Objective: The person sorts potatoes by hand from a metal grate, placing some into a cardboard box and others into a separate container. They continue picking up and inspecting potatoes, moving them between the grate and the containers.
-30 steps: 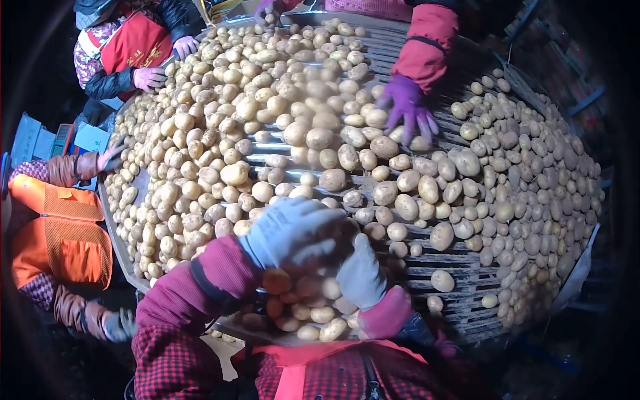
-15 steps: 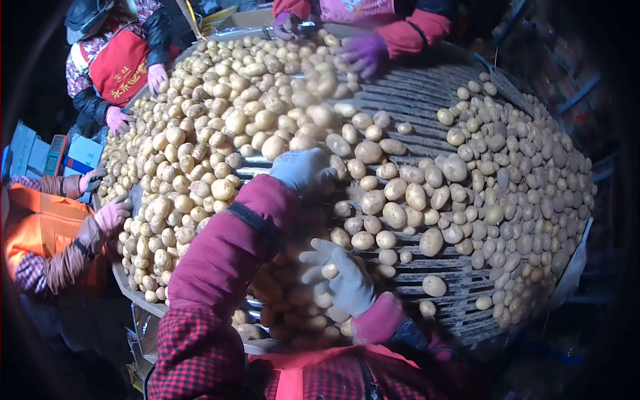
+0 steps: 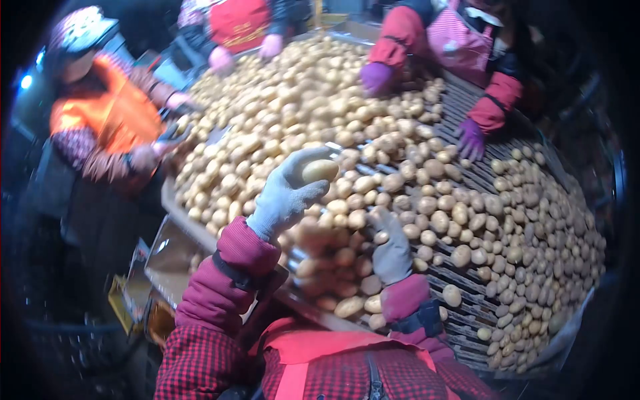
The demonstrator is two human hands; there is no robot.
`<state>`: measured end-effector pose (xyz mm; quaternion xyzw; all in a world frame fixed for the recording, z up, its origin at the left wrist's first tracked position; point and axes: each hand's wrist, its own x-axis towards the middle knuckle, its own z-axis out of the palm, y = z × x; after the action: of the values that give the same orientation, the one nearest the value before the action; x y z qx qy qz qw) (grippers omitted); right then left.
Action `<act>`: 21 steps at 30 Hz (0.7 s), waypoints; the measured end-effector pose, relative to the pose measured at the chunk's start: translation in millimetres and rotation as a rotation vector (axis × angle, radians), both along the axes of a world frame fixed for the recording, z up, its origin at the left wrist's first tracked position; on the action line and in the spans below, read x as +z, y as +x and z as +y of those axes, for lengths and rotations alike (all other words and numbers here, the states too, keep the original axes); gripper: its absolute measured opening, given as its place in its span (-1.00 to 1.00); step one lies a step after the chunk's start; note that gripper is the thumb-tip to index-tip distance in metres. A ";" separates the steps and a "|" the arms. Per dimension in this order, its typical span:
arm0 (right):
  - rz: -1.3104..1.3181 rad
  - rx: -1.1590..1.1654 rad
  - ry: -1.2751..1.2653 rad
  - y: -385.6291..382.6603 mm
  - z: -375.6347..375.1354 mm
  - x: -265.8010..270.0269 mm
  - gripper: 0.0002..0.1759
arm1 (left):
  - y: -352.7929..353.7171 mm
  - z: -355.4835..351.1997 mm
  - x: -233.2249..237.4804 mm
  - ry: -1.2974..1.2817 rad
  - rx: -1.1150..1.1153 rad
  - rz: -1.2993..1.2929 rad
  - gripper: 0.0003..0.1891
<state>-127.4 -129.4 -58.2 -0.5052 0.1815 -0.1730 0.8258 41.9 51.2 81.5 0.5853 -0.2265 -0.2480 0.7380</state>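
Raised above the heap, my left hand [image 3: 283, 200] in a pale grey-blue glove is closed around a yellowish potato [image 3: 320, 171]. Lower and to the right, my right hand [image 3: 392, 257], in a grey glove, is low among the potatoes. A small potato [image 3: 381, 237] sits within its bent fingers, and the fingertips are partly blurred. Loose potatoes [image 3: 267, 153] cover the slatted table [image 3: 460, 283] around both hands. Below my left hand lie browner, shaded potatoes [image 3: 333, 257].
Across the table a person's purple gloves [image 3: 471, 140] touch the slats and heap. A person in an orange vest [image 3: 110, 110] works at the left, with another in a red apron [image 3: 239, 25] behind. A raised table edge [image 3: 190, 223] and a cardboard box [image 3: 170, 263] are near my left.
My view has turned left and up. My left hand has lifted off the heap and now holds a potato. The purple-gloved hands have moved apart, one now over the slats.
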 end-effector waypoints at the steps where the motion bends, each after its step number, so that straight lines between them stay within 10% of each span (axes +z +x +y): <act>1: -0.069 0.021 0.160 -1.1 0.0 -2.0 -0.39 | -9.5 18.0 -5.3 -0.009 0.064 0.027 -0.39; 11: -0.159 0.100 -0.155 2.8 -3.9 -8.7 -0.45 | -159.2 183.3 -93.6 0.118 0.831 -0.024 -0.50; 21: -0.113 0.210 -0.394 4.0 -33.7 -20.1 -0.45 | -317.7 338.7 -159.2 -0.141 1.586 0.627 -0.52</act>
<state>-123.5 -163.1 -78.3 -0.6624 0.0444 -0.1463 0.7334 -275.7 389.9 -77.7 0.4276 0.4499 0.2060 0.7565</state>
